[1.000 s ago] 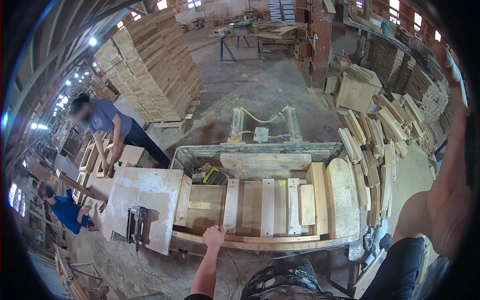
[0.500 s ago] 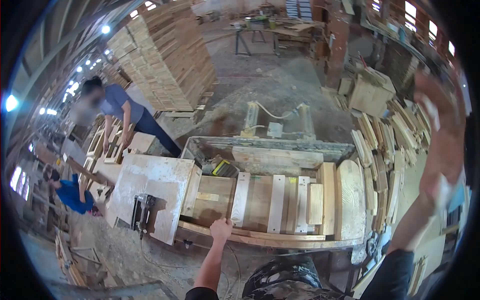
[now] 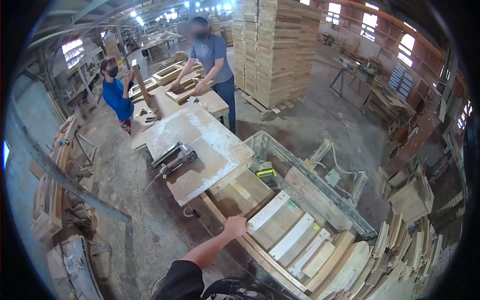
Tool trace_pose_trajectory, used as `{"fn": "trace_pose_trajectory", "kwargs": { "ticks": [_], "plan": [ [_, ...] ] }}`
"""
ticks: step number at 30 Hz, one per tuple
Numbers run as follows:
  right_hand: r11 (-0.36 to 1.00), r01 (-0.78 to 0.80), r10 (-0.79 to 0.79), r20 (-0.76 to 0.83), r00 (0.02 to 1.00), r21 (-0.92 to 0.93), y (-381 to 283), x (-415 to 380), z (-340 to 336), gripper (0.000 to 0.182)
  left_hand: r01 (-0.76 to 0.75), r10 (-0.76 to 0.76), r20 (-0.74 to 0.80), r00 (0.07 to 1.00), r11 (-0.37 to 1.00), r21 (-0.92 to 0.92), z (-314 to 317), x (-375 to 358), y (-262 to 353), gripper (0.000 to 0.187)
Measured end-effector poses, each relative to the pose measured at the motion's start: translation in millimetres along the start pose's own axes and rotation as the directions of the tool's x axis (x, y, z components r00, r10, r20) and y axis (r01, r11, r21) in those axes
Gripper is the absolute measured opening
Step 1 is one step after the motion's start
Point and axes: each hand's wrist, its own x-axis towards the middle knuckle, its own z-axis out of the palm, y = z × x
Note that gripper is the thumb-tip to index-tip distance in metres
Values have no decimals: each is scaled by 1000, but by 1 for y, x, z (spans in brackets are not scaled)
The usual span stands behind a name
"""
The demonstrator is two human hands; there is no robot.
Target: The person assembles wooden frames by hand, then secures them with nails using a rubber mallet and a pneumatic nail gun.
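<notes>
My left hand (image 3: 236, 226) is closed at the near end of a pale slat (image 3: 268, 212), over the long front rail (image 3: 265, 260) of a wooden bench frame. More pale slats (image 3: 291, 236) lie crosswise beside it, with screw holes near their ends. Only a small part of my right hand (image 3: 338, 295) shows at the bottom edge, by a wide pale board (image 3: 345, 267); its fingers are mostly cut off. A nail gun (image 3: 175, 159) lies on the worn panel (image 3: 212, 132) to the left.
A person in grey (image 3: 215, 52) handles wooden frames on a table behind the panel. Another person in blue (image 3: 117, 95) stands farther left. A tall wood stack (image 3: 272, 55) rises behind, and loose wood pieces (image 3: 400, 255) lie at the right. A yellow-and-black object (image 3: 266, 173) sits in the bench.
The view has swung left, bringing both people nearer the middle. My right hand, raised at the right before, is now low at the bottom edge. My left hand remains at the slat's end.
</notes>
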Motion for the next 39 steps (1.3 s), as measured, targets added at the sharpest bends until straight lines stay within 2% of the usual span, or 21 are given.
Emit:
{"fn": "trace_pose_trajectory", "kwargs": {
  "ticks": [1,2,3,10,12,13,14,16,18,20,21,25,27,28,30,31,33,34,36,37,39],
  "plan": [
    [833,-367,304,211,929,415,5,-6,5,62,-3,3,2,1000,1000,5,0,0,0,35],
    [393,-664,441,503,744,637,10,-11,8,62,-7,7,3,1000,1000,5,0,1,1,35],
    [385,-618,433,457,777,685,6,-9,5,62,-12,12,4,1000,1000,7,0,2,1,35],
    [375,-626,472,441,764,684,8,-14,6,60,-11,10,-53,999,1000,-9,5,1,-1,33],
    [356,-455,354,332,874,817,20,-23,19,59,-11,9,-65,998,1000,-29,3,0,0,33],
    [471,-394,303,275,912,789,25,-25,27,58,-6,3,-63,998,999,-41,3,0,0,33],
    [475,-392,306,270,913,788,32,-29,32,58,0,-3,-59,998,999,-52,2,0,0,33],
    [389,-487,405,330,853,782,22,-23,23,57,-6,3,-63,998,999,-43,5,0,-1,32],
    [430,-488,413,316,855,759,28,-30,34,57,-5,3,-57,998,999,-32,7,1,-2,33],
    [280,-445,359,337,870,850,28,-31,33,57,-8,7,-48,999,999,-33,7,1,-2,33],
    [375,-467,347,346,872,800,21,-26,25,55,-3,1,-41,999,999,-35,9,1,-3,33],
    [288,-434,381,314,870,854,22,-25,25,53,-8,7,-43,999,1000,-18,12,3,-4,34],
    [372,-727,481,550,683,577,37,-29,32,54,6,-7,-38,999,1000,-12,11,3,-3,34],
    [372,-727,482,549,683,578,41,-33,36,54,5,-5,-39,999,1000,-12,9,2,-2,34],
    [674,-464,284,379,881,575,42,-36,37,57,1,-2,-41,999,1000,-15,6,1,-1,34],
    [673,-467,288,378,880,574,40,-35,34,57,-3,2,-41,999,1000,-14,5,1,-1,34],
    [421,-604,410,452,792,676,29,-27,21,56,8,-8,-33,999,1000,-10,4,1,0,34],
    [420,-606,415,451,790,675,26,-23,16,56,3,-3,-32,999,1000,-9,2,0,1,34],
    [373,-739,445,591,674,562,22,-16,10,57,4,-4,-11,1000,1000,2,0,-1,2,34],
    [372,-739,445,591,673,561,18,-13,7,57,4,-4,-10,1000,1000,3,0,-1,2,34],
    [347,-500,394,360,846,793,10,-11,2,55,1,-1,-25,1000,1000,5,1,-1,2,35]
  ]
}}
